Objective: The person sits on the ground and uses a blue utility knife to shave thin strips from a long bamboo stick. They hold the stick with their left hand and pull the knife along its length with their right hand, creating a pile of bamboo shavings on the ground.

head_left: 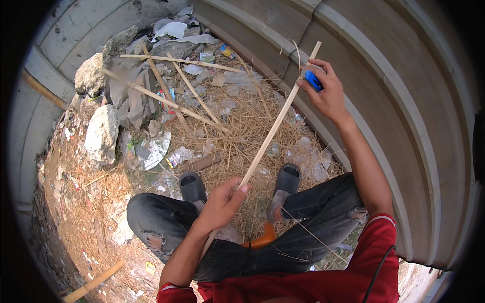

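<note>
A long, pale strip of wood or bamboo (273, 131) slants up and to the right across the middle of the view. My left hand (221, 203) is closed round its lower part, above my left thigh; the strip's tail runs on beneath my left forearm. Close to the strip's far end, my right hand (326, 91) grips a small blue tool (313, 81) and holds it against the strip. The tool's working edge is hidden by my fingers. A thin curled shaving (297, 50) rises beside the strip there.
Several pale sticks (172, 103) lie crossed over rubble and litter ahead. Straw-like shavings (242, 131) cover the ground before my dark slippers (192, 187). Rocks (101, 134) stand at the left, a corrugated metal wall (389, 101) at the right. Something orange (263, 237) shows beneath me.
</note>
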{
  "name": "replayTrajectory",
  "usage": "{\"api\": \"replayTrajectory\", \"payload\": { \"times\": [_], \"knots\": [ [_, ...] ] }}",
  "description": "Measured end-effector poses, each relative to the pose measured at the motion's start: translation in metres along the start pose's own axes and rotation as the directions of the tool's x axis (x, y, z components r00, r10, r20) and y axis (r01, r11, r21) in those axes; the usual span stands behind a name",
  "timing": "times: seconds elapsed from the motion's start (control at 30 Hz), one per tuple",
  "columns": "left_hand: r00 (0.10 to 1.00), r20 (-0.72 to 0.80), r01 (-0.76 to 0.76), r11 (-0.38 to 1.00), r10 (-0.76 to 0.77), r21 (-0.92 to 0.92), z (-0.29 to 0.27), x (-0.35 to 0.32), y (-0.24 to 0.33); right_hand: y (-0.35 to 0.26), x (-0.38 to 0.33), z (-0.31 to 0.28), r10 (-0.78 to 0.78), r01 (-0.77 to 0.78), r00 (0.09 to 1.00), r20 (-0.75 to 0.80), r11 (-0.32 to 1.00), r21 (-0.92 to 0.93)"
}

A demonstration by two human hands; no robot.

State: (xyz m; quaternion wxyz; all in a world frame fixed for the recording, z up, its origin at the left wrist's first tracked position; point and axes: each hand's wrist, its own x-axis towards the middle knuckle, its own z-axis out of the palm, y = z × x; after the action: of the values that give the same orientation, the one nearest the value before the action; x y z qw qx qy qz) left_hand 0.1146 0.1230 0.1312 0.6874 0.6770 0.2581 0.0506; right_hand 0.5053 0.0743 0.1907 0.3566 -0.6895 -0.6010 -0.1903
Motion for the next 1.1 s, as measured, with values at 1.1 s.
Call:
{"api": "replayTrajectory", "payload": {
  "times": [1.1],
  "knots": [
    [0.973, 0.23, 0.147, 0.798, -0.01, -0.585, 0.001, 0.025, 0.013, -0.07, -0.014, 0.001, 0.433, -0.686, 0.724, 0.536, 0.535, 0.494]
  ]
}}
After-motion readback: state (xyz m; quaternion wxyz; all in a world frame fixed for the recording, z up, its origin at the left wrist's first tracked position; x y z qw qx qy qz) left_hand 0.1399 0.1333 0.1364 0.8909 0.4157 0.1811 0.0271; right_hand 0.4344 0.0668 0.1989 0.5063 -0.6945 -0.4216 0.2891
